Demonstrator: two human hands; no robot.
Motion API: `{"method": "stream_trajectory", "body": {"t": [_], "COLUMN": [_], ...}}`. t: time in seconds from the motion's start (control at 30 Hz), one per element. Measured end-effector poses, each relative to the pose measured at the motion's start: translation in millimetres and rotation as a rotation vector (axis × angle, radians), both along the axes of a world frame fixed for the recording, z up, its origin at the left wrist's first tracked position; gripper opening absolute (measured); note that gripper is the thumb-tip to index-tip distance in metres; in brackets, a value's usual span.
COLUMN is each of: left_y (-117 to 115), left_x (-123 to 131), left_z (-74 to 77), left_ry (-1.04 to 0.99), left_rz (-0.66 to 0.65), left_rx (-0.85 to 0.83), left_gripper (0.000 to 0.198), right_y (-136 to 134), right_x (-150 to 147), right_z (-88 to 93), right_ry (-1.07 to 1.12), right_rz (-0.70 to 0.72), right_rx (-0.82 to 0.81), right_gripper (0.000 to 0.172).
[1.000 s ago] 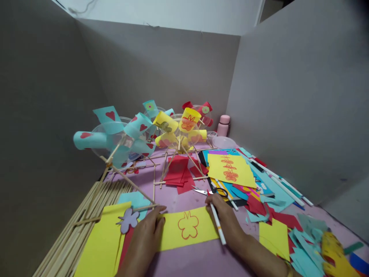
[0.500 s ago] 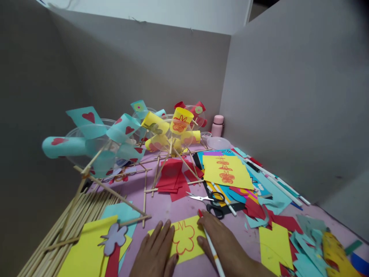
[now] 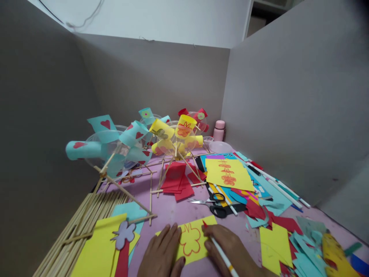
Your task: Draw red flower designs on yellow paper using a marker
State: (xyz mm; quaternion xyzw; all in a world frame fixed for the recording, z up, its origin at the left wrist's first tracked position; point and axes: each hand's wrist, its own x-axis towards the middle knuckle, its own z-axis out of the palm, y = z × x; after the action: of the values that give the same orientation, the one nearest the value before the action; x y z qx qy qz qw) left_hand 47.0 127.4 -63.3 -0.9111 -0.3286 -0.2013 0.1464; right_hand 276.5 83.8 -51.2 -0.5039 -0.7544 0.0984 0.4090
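Observation:
On a small yellow paper (image 3: 211, 223) near the front edge, a butterfly outline is drawn in red. My left hand (image 3: 162, 250) lies flat over the paper's left part, fingers stretched out. Fingers of my right hand (image 3: 227, 246) are closed round a white felt-tip marker (image 3: 220, 250) with a red tip, at the paper's right side. Whether the tip touches the paper I cannot tell. Black-handled scissors (image 3: 213, 204) lie just beyond the paper, blades to the left. A lilac butterfly cutout (image 3: 124, 234) rests on yellow sheets (image 3: 98, 246) to my left.
Pinwheel-like models, one blue (image 3: 111, 142) and one yellow (image 3: 176, 134), stand on stick frames behind red papers (image 3: 175, 179). Bamboo sticks (image 3: 83, 231) lie left. A yellow sheet with butterflies (image 3: 242, 173), markers and paper scraps (image 3: 305, 246) fill the right. Partitions (image 3: 155, 77) enclose the table.
The whole view has shifted, so the things on the left and at the back appear lower and further right. Both hands keep their places on the paper, and the drawing looks the same.

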Motion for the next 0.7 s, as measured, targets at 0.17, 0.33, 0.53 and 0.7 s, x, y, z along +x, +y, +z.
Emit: {"method": "stream_trajectory", "body": {"t": [0.17,0.33,0.53,0.7], "left_y": [-9.5,-14.6,-17.0,-14.2], "left_x": [5.4,6.2,6.3,7.0], "left_z": [0.4,-0.7,-4.9,-4.7], "left_ry": [-0.026,-0.031,-0.076,-0.121], "left_rz": [0.084,0.096,0.103,0.072], "left_rx": [-0.146,-0.214,-0.18,-0.119], "left_gripper": [0.05,0.05,0.054,0.043], "right_y": [-22.5,-25.1,-3.2,21.5], "right_x": [3.6,1.8,-18.9,-34.8], "right_z": [21.9,35.2,33.9,27.4], "right_ry": [0.321,0.452,0.767,1.025], "right_rz": [0.038,-0.015,-0.034,0.019], "right_rx": [-0.299,-0.435,-0.486,-0.563], "right_gripper": [0.02,0.027,0.025,0.015]}}
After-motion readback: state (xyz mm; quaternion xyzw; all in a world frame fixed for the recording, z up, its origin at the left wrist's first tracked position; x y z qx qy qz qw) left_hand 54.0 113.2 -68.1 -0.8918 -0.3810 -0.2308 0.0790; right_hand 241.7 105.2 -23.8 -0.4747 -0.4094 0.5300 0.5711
